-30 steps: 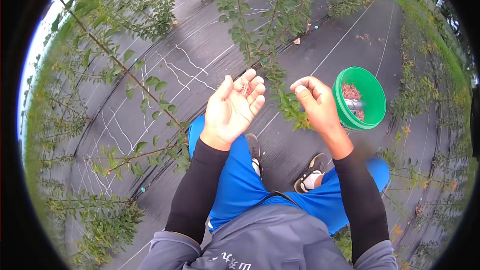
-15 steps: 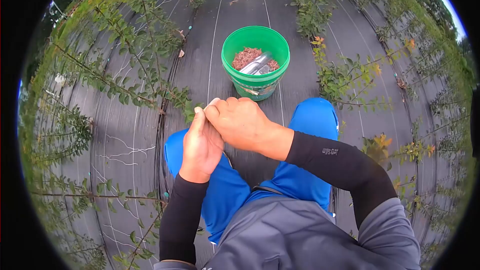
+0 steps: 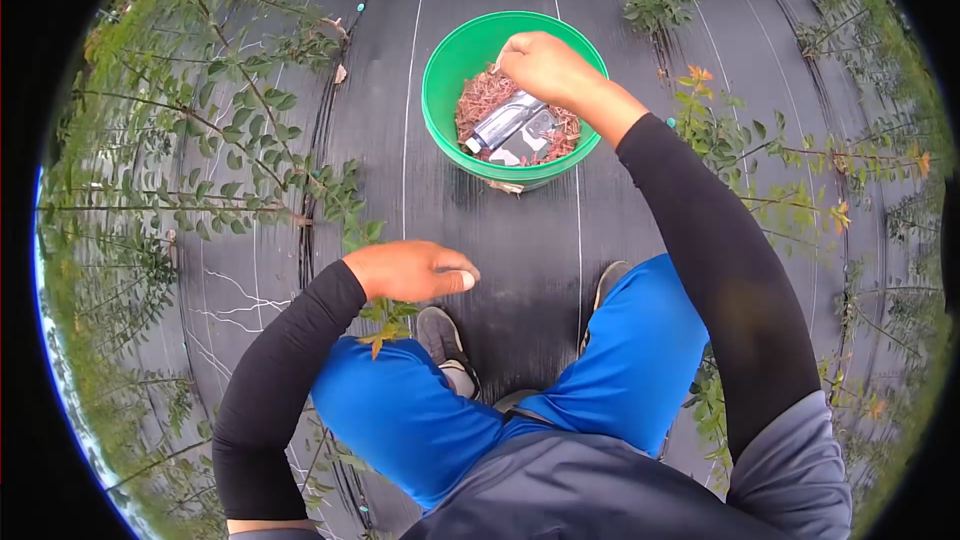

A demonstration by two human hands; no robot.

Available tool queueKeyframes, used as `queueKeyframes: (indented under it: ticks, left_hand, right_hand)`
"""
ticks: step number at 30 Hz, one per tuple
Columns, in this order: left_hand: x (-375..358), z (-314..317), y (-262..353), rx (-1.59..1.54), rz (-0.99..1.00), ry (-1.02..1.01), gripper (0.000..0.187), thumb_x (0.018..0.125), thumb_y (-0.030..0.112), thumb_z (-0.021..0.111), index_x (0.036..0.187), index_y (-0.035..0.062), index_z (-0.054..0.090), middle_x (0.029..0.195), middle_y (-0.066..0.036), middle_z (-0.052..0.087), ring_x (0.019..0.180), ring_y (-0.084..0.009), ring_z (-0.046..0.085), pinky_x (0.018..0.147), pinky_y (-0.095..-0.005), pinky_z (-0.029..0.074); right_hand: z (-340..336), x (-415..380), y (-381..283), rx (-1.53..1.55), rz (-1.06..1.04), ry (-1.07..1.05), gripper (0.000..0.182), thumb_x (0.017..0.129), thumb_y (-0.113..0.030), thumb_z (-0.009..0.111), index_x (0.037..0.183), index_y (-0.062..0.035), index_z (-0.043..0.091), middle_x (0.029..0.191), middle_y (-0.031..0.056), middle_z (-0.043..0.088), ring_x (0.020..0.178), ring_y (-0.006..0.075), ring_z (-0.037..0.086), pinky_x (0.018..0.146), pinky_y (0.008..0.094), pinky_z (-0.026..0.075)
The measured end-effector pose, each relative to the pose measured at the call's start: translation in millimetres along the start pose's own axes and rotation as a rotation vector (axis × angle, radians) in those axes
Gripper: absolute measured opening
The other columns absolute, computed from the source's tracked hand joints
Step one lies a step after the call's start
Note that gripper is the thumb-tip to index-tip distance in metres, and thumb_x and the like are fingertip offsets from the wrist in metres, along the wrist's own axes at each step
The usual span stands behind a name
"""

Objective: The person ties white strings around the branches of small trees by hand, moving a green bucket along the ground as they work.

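Observation:
A green bucket (image 3: 436, 105) holds reddish-brown twig-like bits (image 3: 483, 92) and a silver-grey, tube-like object (image 3: 508, 120) lying on them. My right hand (image 3: 550, 68) is over the bucket's opening, its fingers pinched together above the reddish bits; whatever they hold is too small to name. Nearer to me, my left hand (image 3: 415, 271) hovers over the dark ground cover by my left knee. Its thumb and fingers point right, slightly apart, with nothing visible between them. A leafy sprig (image 3: 385, 320) shows just below that hand.
Black ground cover (image 3: 490, 240) with white lines lies beneath the bucket. Leafy branches (image 3: 230, 120) spread along the left, and more plants (image 3: 720, 140) stand to the right. My shoes (image 3: 440, 335) and blue-clad knees are close below the bucket.
My hands, together before, have separated. The right one has moved up over the bucket; the left has turned, its fingers now pointing right. The view has tilted down, showing my shoes.

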State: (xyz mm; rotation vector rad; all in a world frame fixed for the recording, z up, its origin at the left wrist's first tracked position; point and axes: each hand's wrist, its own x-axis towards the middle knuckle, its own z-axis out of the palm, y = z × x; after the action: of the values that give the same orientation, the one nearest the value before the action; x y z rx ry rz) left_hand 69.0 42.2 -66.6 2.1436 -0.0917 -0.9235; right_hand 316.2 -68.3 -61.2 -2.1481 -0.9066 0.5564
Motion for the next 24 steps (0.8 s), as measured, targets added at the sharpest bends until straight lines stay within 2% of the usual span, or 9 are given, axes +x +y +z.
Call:
queueKeyframes:
  ticks: [2,6,10,11,15,17,20,22,24]
  left_hand:
    - [20.8,0.2,-39.6,-0.108,-0.237,-0.395,0.045,0.094,0.039,0.037,0.117,0.0057,0.055,0.111,-0.011,0.061,0.105,-0.0259,0.055,0.093,-0.0331,0.039]
    - [2.9,6.6,-90.8,0.023,-0.502,-0.711,0.047,0.091,0.043,0.034,0.109,0.009,0.06,0.099,-0.007,0.066,0.098,-0.0239,0.058,0.088,-0.0346,0.042]
    - [-35.2,2.3,-101.8,0.173,-0.637,-0.716,0.037,0.083,0.039,0.044,0.104,0.0172,0.064,0.096,-0.007,0.066,0.087,-0.0268,0.061,0.08,-0.0339,0.046]
    - [-41.1,6.9,-100.6,0.125,-0.629,-0.666,0.035,0.083,0.038,0.046,0.101,0.0141,0.064,0.092,-0.008,0.066,0.086,-0.0282,0.061,0.077,-0.0361,0.046]
    - [-64.1,37.8,-118.8,0.228,-0.467,-0.528,0.032,0.079,0.032,0.053,0.099,0.0085,0.062,0.085,-0.011,0.066,0.083,-0.0303,0.062,0.074,-0.0385,0.047]
    - [-69.2,42.6,-128.5,0.162,-0.139,-0.357,0.028,0.076,0.023,0.056,0.099,0.0066,0.062,0.083,-0.013,0.065,0.078,-0.0286,0.062,0.072,-0.0369,0.047]
    - [-31.3,17.3,-57.2,0.205,-0.383,-0.398,0.025,0.075,0.013,0.056,0.098,0.0043,0.061,0.081,-0.013,0.064,0.074,-0.0229,0.061,0.068,-0.0344,0.047]
    - [-19.7,8.7,-20.3,0.215,-0.345,-0.048,0.021,0.077,0.008,0.056,0.096,0.0028,0.062,0.079,-0.011,0.063,0.072,-0.0165,0.057,0.067,-0.031,0.046]
    - [-16.0,5.2,10.0,0.532,-0.028,0.135,0.02,0.081,0.008,0.053,0.099,0.0014,0.061,0.08,-0.011,0.063,0.073,-0.0135,0.057,0.069,-0.0291,0.046]
  right_hand:
    - [28.8,42.4,27.2,0.009,-0.027,-0.006,0.033,0.084,-0.027,0.048,0.096,0.0014,0.06,0.078,0.0104,0.061,0.075,0.018,0.057,0.07,0.0339,0.045]
    - [53.4,97.3,58.9,0.199,0.061,-0.202,0.04,0.087,-0.034,0.048,0.101,-0.0001,0.062,0.09,0.0125,0.065,0.085,0.0221,0.06,0.076,0.0359,0.045]
    - [79.5,106.9,84.5,0.018,-0.022,0.081,0.031,0.086,-0.024,0.044,0.085,-0.0003,0.065,0.083,0.0192,0.064,0.08,0.0315,0.062,0.073,0.0384,0.048]
    - [78.7,90.8,85.7,-0.42,-0.346,0.142,0.024,0.08,-0.019,0.048,0.076,-0.0032,0.066,0.081,0.02,0.063,0.078,0.0345,0.061,0.07,0.0413,0.049]
    - [68.4,31.8,25.8,0.239,0.266,0.295,0.02,0.069,-0.014,0.063,0.083,0.0,0.067,0.091,0.0199,0.064,0.09,0.0306,0.063,0.081,0.0355,0.05]
    - [46.8,-6.3,-1.9,0.269,0.203,0.151,0.027,0.064,-0.016,0.07,0.087,-0.002,0.068,0.094,0.0162,0.065,0.091,0.026,0.063,0.076,0.0334,0.052]
    - [-6.3,-110.9,-42.7,0.144,0.06,0.042,0.024,0.063,-0.015,0.07,0.084,-0.0033,0.068,0.087,0.0128,0.066,0.087,0.0238,0.064,0.07,0.0325,0.052]
    - [-15.9,-188.8,-55.1,0.246,-0.038,0.176,0.019,0.064,-0.012,0.066,0.078,0.0001,0.065,0.088,0.0177,0.063,0.086,0.0297,0.062,0.07,0.0376,0.051]
    - [6.1,-263.9,-53.2,0.442,-0.106,0.578,0.024,0.07,-0.011,0.062,0.088,0.0027,0.059,0.09,0.0183,0.055,0.085,0.0346,0.056,0.071,0.0428,0.046]
